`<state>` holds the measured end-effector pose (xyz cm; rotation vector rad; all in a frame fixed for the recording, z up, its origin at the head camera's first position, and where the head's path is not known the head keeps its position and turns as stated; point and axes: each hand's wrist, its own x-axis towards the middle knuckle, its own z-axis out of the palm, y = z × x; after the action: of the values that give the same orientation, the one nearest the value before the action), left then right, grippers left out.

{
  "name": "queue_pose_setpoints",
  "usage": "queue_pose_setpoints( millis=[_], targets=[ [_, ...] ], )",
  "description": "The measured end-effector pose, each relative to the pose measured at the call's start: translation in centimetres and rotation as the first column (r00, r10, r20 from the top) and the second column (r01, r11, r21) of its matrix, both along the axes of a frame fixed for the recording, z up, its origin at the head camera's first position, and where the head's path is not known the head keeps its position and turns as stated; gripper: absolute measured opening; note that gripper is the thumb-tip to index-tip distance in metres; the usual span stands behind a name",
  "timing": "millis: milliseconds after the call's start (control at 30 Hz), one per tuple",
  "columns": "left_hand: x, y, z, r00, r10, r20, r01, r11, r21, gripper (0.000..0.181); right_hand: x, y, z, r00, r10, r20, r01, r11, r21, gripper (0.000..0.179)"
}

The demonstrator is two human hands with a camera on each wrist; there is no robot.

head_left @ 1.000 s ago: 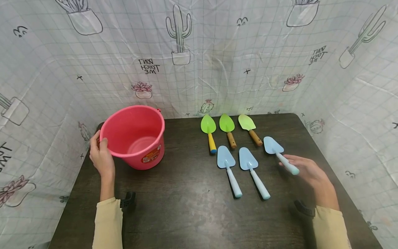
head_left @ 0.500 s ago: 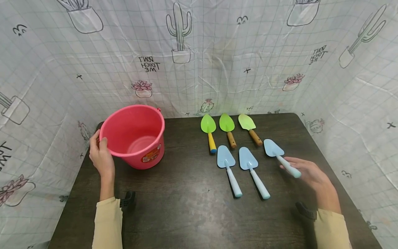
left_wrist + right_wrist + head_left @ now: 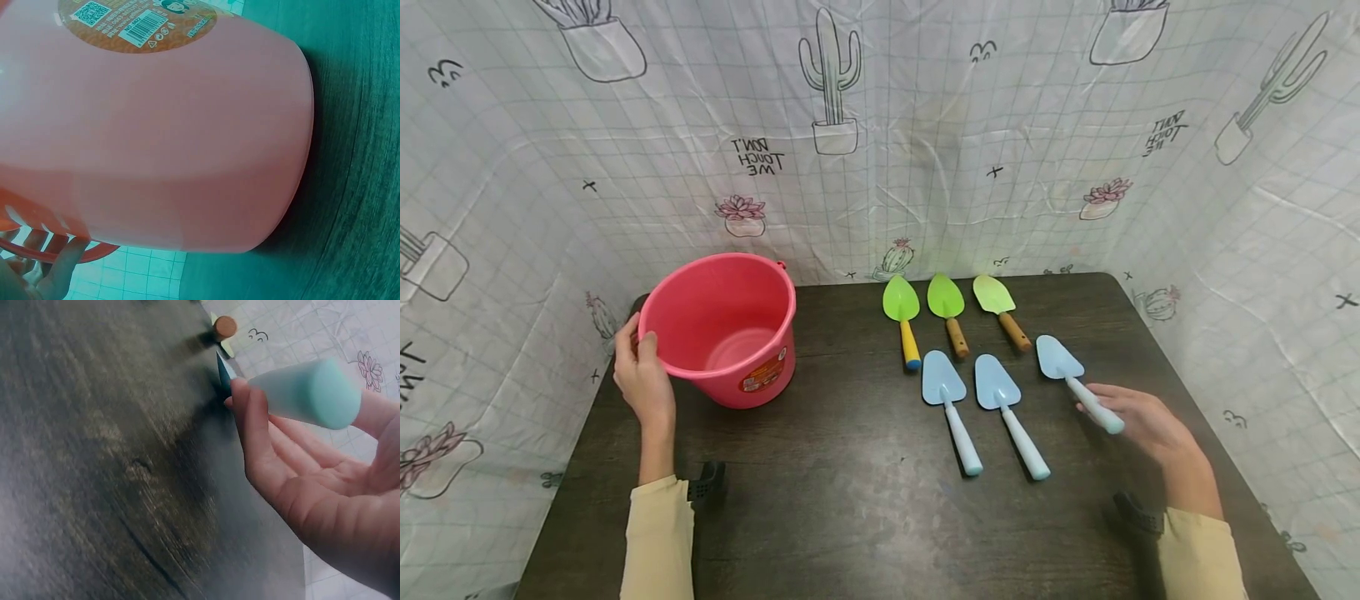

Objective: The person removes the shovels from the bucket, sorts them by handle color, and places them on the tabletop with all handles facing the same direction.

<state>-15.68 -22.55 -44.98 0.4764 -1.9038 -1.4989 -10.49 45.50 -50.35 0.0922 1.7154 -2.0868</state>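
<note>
My left hand (image 3: 646,379) grips the left rim of a pink plastic bucket (image 3: 730,392) that stands at the table's back left. In the left wrist view the bucket's side (image 3: 187,144) fills most of the picture, its base toward the table, and the fingers (image 3: 65,265) show by the rim. At the right, my right hand (image 3: 1146,421) holds a light blue trowel (image 3: 1060,358) by its handle, blade pointing away to the left. The right wrist view shows the handle's rounded end (image 3: 331,394) toward the camera; the thumb is partly hidden behind it.
Two more light blue trowels (image 3: 942,379) lie side by side left of the held one. Behind them is a row of green trowels: one with a yellow handle (image 3: 909,342), two with wooden handles (image 3: 957,337). A patterned curtain (image 3: 925,167) surrounds the dark table (image 3: 850,517).
The right hand and its trowel have shifted slightly toward the person over the last second, mostly in the first half. The left hand and the bucket have stayed in place.
</note>
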Motion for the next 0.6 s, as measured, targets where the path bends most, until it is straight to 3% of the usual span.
queue_pose_setpoints(
  millis=[100, 200, 300, 467, 600],
  targets=[
    [0.0, 0.0, 0.1, 1.0, -0.004, 0.001, 0.004, 1.0, -0.008, 0.038, 0.2, -0.4, 0.1, 0.997, -0.071, 0.005, 0.07, 0.986, 0.15, 0.025],
    [-0.1, 0.0, 0.3, 1.0, -0.01, 0.007, 0.01, 1.0, -0.013, 0.038, 0.3, -0.9, 0.2, 0.994, -0.11, -0.018, 0.109, 0.937, 0.331, 0.04],
    [-0.1, 0.0, 0.4, 1.0, -0.017, 0.012, 0.018, 1.0, -0.02, 0.038, 0.4, -1.5, 0.4, 0.99, -0.129, -0.05, 0.137, 0.865, 0.482, 0.056],
    [-0.1, -0.1, 0.6, 1.0, -0.028, 0.011, 0.029, 0.999, -0.019, 0.038, 0.4, -2.4, 0.9, 0.991, -0.1, -0.084, 0.131, 0.76, 0.636, 0.053],
    [-0.1, -0.2, 0.6, 1.0, -0.026, 0.016, 0.027, 0.999, -0.023, 0.039, 0.3, -3.0, 1.3, 0.993, -0.056, -0.1, 0.113, 0.629, 0.769, 0.05]
  ],
)
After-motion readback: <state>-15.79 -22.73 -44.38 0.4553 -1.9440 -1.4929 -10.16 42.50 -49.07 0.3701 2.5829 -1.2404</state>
